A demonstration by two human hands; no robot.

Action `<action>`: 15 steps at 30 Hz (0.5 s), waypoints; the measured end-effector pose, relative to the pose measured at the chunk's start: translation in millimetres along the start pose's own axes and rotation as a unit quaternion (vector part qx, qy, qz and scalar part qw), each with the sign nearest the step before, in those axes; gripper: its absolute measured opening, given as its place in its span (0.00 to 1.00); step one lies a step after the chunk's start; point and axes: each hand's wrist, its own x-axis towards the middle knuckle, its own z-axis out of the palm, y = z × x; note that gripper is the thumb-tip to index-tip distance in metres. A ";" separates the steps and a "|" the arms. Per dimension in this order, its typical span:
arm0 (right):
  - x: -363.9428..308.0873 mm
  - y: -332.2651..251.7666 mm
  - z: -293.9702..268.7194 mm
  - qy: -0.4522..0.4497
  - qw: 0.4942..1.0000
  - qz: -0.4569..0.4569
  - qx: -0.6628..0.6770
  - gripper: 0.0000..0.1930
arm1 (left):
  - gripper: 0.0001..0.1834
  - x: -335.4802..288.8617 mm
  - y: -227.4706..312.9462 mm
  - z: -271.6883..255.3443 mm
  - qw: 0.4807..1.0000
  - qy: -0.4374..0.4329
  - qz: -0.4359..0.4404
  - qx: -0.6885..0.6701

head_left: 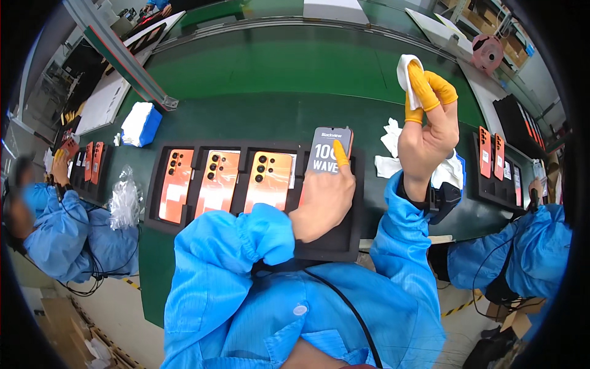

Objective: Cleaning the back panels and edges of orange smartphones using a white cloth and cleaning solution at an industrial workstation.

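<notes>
Blue smock fabric [307, 320] fills the bottom centre of the head view, its sleeves reaching upward on both sides. At centre, the person's left hand [326, 194] holds a phone [326, 147] screen up, one yellow-capped digit pressed on its face; the rest of that grip is hidden. The phone's top end juts past the upper rim of a black tray [335, 243], in which three coral phones [270, 184] lie back up, farther left. Toward the upper right, the raised right hand [429, 117] pinches a white cloth [404, 74] between yellow-capped fingertips, well apart from the phone. Below it, more white cloths [388, 166] lie just beside the tray's right edge. Green tabletop [246, 117] stretches from the tray's upper rim toward the brighter green strip [307, 67], giving the hands open room; a blue box [152, 127] and crumpled clear plastic [124, 200] stand near its left side.
</notes>
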 end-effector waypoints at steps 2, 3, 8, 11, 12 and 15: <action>-0.3 -1.4 -1.1 -0.003 1.000 0.001 0.009 0.24 | 0.30 2.6 0.2 0.7 0.997 -0.037 0.001 -0.061; -1.9 -1.9 -1.0 -0.007 1.000 0.007 0.006 0.24 | 0.30 -0.5 -7.3 -3.5 0.990 -0.082 0.021 -0.109; -0.4 -2.0 -9.6 -0.016 1.000 0.020 -0.003 0.24 | 0.19 -61.5 -42.7 -41.1 0.980 0.023 0.051 -0.189; -1.0 -4.2 -6.3 -0.016 1.000 0.012 0.001 0.24 | 0.18 -113.9 -68.4 -27.9 0.987 0.137 -0.087 -0.015; -1.3 -6.1 -2.8 -0.024 1.000 0.008 0.000 0.24 | 0.20 -125.4 -74.1 -15.5 0.971 0.162 -0.155 0.086; -3.6 -18.8 13.2 -0.072 0.997 0.006 0.031 0.24 | 0.29 -140.9 -69.2 9.6 0.963 0.118 -0.235 0.050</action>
